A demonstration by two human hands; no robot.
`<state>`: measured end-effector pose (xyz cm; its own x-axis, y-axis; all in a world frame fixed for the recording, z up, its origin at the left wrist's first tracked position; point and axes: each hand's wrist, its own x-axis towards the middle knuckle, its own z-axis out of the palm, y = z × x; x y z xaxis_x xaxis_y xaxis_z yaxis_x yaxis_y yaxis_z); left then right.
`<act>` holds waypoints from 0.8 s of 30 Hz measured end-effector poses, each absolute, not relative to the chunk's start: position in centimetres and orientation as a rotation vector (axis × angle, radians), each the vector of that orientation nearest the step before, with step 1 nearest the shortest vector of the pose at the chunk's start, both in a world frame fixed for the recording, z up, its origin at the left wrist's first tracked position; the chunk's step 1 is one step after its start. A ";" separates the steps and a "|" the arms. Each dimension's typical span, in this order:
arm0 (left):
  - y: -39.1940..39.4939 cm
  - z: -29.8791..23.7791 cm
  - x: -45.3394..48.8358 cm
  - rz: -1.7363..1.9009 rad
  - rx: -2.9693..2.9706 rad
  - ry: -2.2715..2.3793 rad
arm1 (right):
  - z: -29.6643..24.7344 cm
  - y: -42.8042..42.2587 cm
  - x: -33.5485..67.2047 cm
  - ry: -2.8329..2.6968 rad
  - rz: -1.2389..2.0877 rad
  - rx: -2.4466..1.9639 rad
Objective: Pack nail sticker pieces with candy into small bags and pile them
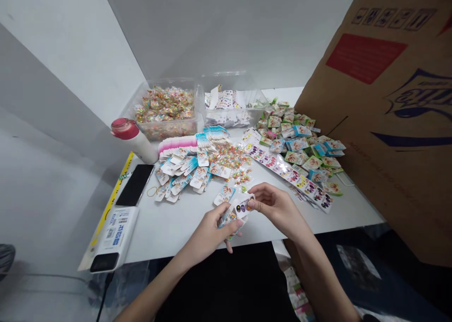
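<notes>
Sticker strip pinched narrowly by the right hand; left hand closed on a printed card directly below.

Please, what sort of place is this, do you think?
It looks like a small packing workspace for retail goods: a clear plastic tub of colourful packets, piles of printed display cards, and a large cardboard carton.
</notes>
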<state>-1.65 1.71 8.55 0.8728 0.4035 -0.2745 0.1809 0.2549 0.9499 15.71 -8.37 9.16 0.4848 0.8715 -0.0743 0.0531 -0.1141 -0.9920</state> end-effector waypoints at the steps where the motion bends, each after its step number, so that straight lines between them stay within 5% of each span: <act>1: 1.6 8.5 -1.7 0.178 1.337 0.539 | 9.5 -8.5 15.9 -0.883 0.844 -1.584; 16: -0.8 8.9 -0.9 0.280 1.133 0.620 | 11.1 -8.4 13.6 -1.295 0.468 -1.652; 24: -1.7 9.0 -1.3 0.364 1.099 0.628 | 13.0 -9.6 13.9 -1.577 0.671 -1.666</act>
<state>-1.25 -1.68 9.00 0.7724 0.5656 -0.2890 0.0309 0.4210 0.9065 13.92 -9.63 13.03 0.1104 0.9876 0.1117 0.6040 0.0226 -0.7967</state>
